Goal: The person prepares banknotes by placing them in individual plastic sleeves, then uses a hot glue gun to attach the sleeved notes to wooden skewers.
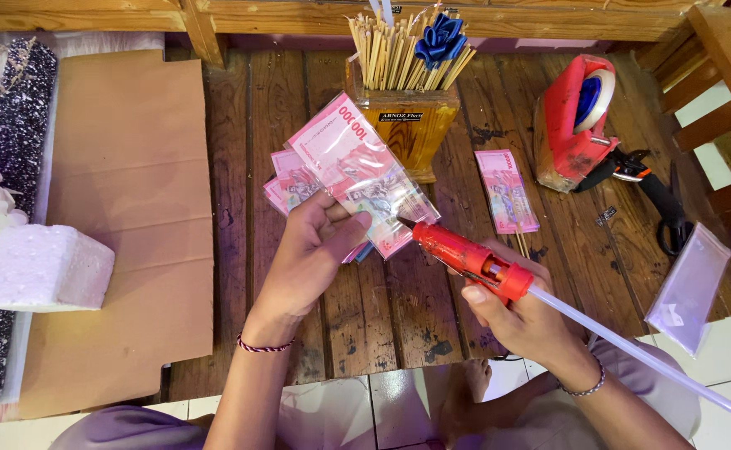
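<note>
Fingers of the left hand (311, 250) are closed on a fan of pink banknotes (353, 171), held above the wooden table (399, 308). A red glue gun (465, 258) is gripped by the right hand (519, 312), its nozzle touching the lower edge of the front note; a clear glue stick (648, 354) trails from its back. Behind the notes a wooden holder of sticks (407, 67) is seen. Another banknote (507, 192) lies flat near a red tape dispenser (573, 125).
</note>
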